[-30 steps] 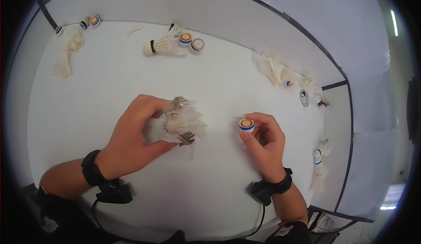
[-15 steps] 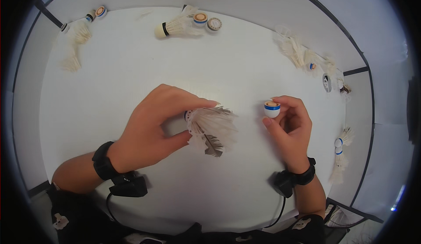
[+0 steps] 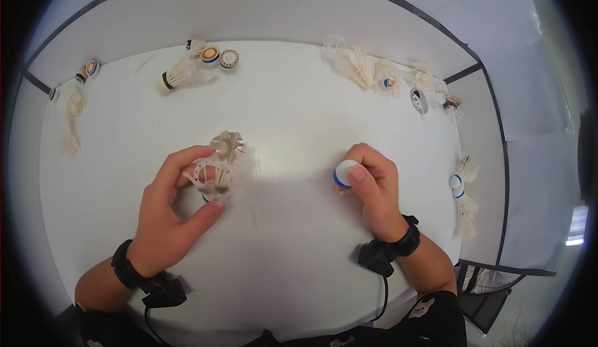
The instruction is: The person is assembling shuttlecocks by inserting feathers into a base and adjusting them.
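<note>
My left hand (image 3: 169,207) is closed around a feathered shuttlecock skirt (image 3: 213,177), gripped between thumb and fingers. Its white ring with small holes faces up toward me, and frayed grey-brown and white feathers stick out on the far side. A fingertip shows through the ring. Over the right half of the white table, my right hand (image 3: 375,188) pinches a shuttlecock's cork base (image 3: 345,174), white and domed with a blue band. The thumb presses on the white dome, and the fingers behind it are partly hidden. The two pieces are well apart.
At the back stands a shuttlecock (image 3: 177,76) beside two round cork bases (image 3: 210,55). Loose feather skirts (image 3: 355,68) lie at the back right, others (image 3: 75,104) at the left edge. Two blue-banded shuttlecocks (image 3: 462,188) lie at the right. Low grey walls (image 3: 249,14) enclose the table.
The whole view has swung to the right. My left hand has turned the skirt so its ring faces up. In my right hand the cork base has tipped, dome now toward me.
</note>
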{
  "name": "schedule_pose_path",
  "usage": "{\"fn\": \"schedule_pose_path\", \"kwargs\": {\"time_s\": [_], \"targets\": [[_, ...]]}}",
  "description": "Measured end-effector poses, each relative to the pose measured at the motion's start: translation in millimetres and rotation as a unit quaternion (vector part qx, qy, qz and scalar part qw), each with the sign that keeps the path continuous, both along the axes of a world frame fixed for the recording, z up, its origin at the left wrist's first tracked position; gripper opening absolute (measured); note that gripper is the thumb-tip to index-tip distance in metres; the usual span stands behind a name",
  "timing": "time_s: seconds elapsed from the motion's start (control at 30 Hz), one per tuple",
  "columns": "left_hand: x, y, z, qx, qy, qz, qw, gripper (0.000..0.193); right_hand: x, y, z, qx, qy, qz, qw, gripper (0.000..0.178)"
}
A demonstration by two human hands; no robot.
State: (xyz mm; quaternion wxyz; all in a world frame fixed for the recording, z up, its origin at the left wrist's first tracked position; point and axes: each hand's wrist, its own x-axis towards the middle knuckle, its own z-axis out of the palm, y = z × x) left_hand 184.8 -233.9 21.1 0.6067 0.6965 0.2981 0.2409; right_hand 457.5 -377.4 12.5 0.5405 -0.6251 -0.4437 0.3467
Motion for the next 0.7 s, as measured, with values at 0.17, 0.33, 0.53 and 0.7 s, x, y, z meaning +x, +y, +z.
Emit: {"fn": "schedule_pose_path", "kwargs": {"time_s": [0.17, 0.33, 0.53, 0.7], "targets": [[0.0, 0.2, 2.6, -0.070, -0.040, 0.010, 0.997, 0.065, -2.2, 2.9, 1.3, -0.004, -0.016, 0.013, 1.000, 0.037], [-2.5, 3.7, -2.1, -0.046, -0.028, -0.021, 0.998, 0.066, -10.2, 7.3, 11.3, -0.003, 0.046, -0.043, 0.998, 0.018], [-2.4, 4.2, -3.4, 0.002, -0.010, -0.020, 1.000, 0.062, -7.5, 10.8, 4.2, -0.023, -0.007, -0.048, 0.999, 0.026], [1.1, 2.8, -10.2, 0.050, -0.002, -0.004, 0.999, 0.057, -9.5, 10.9, 9.2, -0.031, 0.013, -0.055, 0.998, 0.027]]}}
